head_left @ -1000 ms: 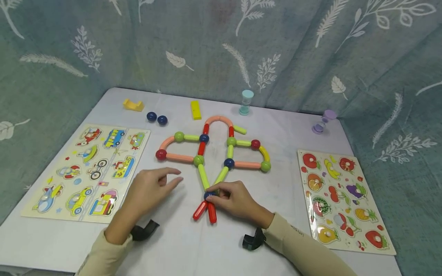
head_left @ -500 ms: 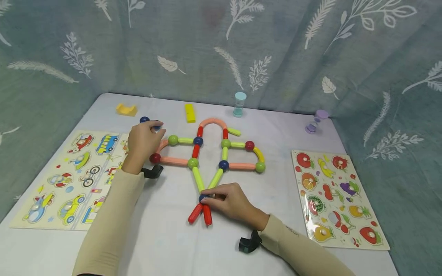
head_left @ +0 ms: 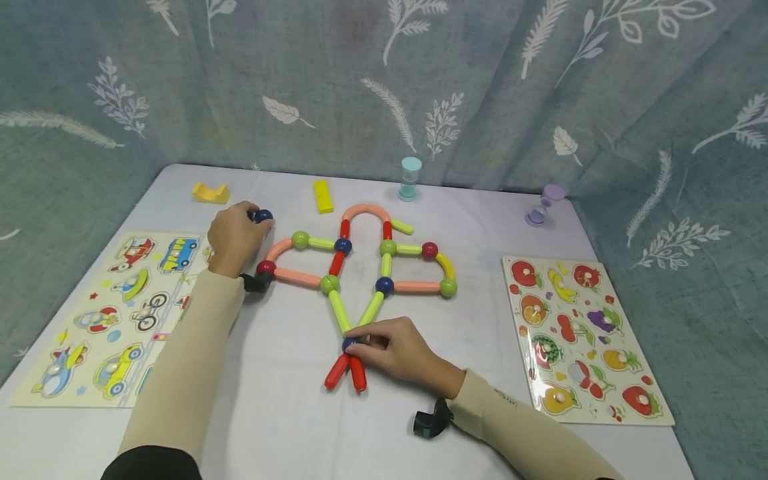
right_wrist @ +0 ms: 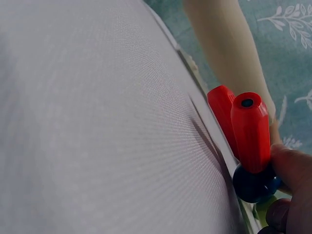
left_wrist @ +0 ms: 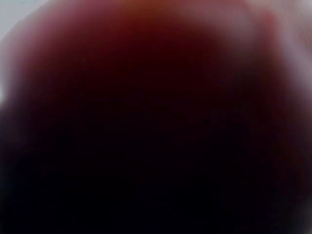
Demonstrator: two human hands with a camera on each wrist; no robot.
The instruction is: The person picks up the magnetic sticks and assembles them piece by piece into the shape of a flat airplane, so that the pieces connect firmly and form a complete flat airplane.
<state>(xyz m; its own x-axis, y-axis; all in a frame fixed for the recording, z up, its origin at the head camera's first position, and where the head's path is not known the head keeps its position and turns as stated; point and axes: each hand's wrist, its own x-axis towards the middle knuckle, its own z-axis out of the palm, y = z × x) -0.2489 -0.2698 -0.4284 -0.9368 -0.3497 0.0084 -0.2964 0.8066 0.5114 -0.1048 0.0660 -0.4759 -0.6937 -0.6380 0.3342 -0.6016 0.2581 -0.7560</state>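
Note:
On the white table lies a figure of magnetic rods and balls, with a pink arch [head_left: 366, 209] at its top. My right hand [head_left: 399, 350] pinches the dark blue ball [head_left: 349, 345] at its lower tip. Two red rods [head_left: 358, 375] reach from that ball toward me; the right wrist view shows the same blue ball [right_wrist: 253, 184] beside my thumb. At the back left, my left hand [head_left: 231, 239] has thumb and fingers curled about a loose blue ball [head_left: 263, 216]. A second dark shape beside it is mostly hidden by the fingers. The left wrist view is dark and blurred.
A vehicle puzzle board [head_left: 102, 320] lies at left, partly under the left sleeve; a fruit puzzle board [head_left: 585, 340] is at right. Along the back stand a yellow curved block [head_left: 210, 193], yellow flat block [head_left: 323, 197], teal hourglass [head_left: 409, 180] and purple hourglass [head_left: 545, 205].
My left hand has moved from beside the figure up to the loose blue balls at the back left and closed about one. My right hand stays at the lower blue ball.

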